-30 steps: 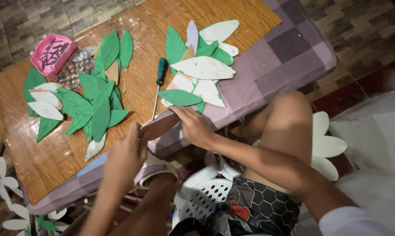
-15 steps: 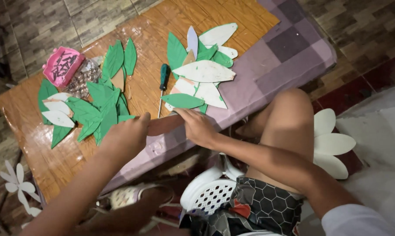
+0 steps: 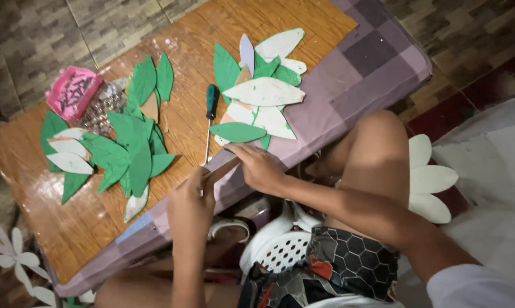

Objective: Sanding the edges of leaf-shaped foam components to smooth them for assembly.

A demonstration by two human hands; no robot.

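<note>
I hold a narrow brown cardboard strip at the near edge of the table. My left hand pinches its left end from below. Fingers of my right hand are curled over its right end. Just beyond the strip lies a screwdriver with a dark green handle, its shaft pointing toward my hands. A pile of white and green leaf cutouts sits behind my right hand. A second pile of green leaf cutouts lies to the left.
The wooden table has a purple checked cloth hanging over its edge. A pink packet and a clear plastic bag lie at the far left. A white plastic stool and white petal cutouts are near my bare knee.
My left hand has shifted right and up onto the strip's left end. My right hand has stayed on the strip. The view has drifted slightly.
</note>
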